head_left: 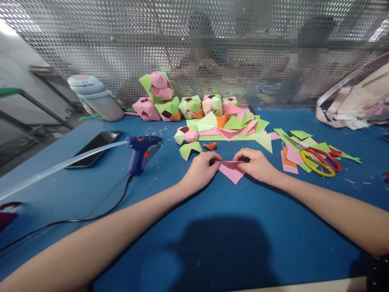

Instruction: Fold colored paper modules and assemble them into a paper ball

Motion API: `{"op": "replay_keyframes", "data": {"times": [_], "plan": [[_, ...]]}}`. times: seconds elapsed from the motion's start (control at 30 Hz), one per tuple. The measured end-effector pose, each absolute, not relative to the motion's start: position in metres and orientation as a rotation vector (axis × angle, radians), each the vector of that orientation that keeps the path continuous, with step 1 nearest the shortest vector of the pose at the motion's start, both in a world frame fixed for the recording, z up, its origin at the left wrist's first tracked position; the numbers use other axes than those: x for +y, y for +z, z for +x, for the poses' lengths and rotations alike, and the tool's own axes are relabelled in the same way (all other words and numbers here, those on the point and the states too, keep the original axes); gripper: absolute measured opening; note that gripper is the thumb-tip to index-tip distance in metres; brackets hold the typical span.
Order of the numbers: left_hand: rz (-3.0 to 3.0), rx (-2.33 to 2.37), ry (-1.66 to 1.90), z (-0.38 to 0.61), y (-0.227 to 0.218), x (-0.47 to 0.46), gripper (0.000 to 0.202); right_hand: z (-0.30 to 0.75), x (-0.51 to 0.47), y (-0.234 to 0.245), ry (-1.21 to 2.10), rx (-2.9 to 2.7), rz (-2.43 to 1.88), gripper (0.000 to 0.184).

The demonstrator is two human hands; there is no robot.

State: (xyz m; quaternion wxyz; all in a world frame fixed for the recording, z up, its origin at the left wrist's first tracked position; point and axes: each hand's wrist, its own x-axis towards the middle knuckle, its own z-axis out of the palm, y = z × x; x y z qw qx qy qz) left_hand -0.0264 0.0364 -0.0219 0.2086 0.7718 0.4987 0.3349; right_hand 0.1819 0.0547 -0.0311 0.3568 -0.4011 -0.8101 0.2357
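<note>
- Two bare hands meet over a blue table (243,198). The left hand (204,170) pinches one upper corner of a pink paper (233,173) between thumb and fingers; the right hand (258,164) pinches the opposite corner.
- The pink paper lies between the two grips, a triangle with its point towards the wearer and its long edge along the top. If the hands pull unevenly, that edge could skew; if they pull hard apart, the thin sheet could crease or tear.
- Just beyond the left grip lie a green folded piece (190,151) and a small orange piece (210,146). The knuckles are close enough that a careless lift might push or flatten them.
- Left of the grip, a blue glue gun (138,152) lies with its nozzle towards the papers. Whether it is hot cannot be told; if it is, a leftward reach might burn.
- Its black cord (124,194) runs near the left forearm, which could snag it and drag the gun.
- Right of the grip, scissors (303,151) rest on paper scraps (291,156); a sweeping right hand could catch the blades.
- Well beyond the grip, one paper ball (157,86) sits on others and might topple if bumped.
</note>
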Motion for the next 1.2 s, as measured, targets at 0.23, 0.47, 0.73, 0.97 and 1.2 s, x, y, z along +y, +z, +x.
{"op": "replay_keyframes", "data": {"times": [0.23,0.47,0.73,0.97,1.2], "plan": [[2.193,1.382,0.918,-0.03,-0.024,0.037,0.016,0.189,0.051,-0.035,0.215,-2.344,-0.821,0.015],[2.257,1.287,0.876,-0.035,-0.023,0.04,0.023,0.194,0.046,-0.037,0.057,-2.473,-0.584,0.026],[2.23,1.268,0.86,-0.038,-0.02,0.042,0.025,0.197,0.045,-0.038,-0.034,-2.513,-0.55,0.023],[2.247,1.259,0.848,-0.04,-0.022,0.043,0.026,0.199,0.042,-0.035,-0.053,-2.547,-0.533,0.024],[2.231,1.27,0.834,-0.04,-0.02,0.043,0.025,0.2,0.041,-0.034,-0.084,-2.601,-0.538,0.023]]}}
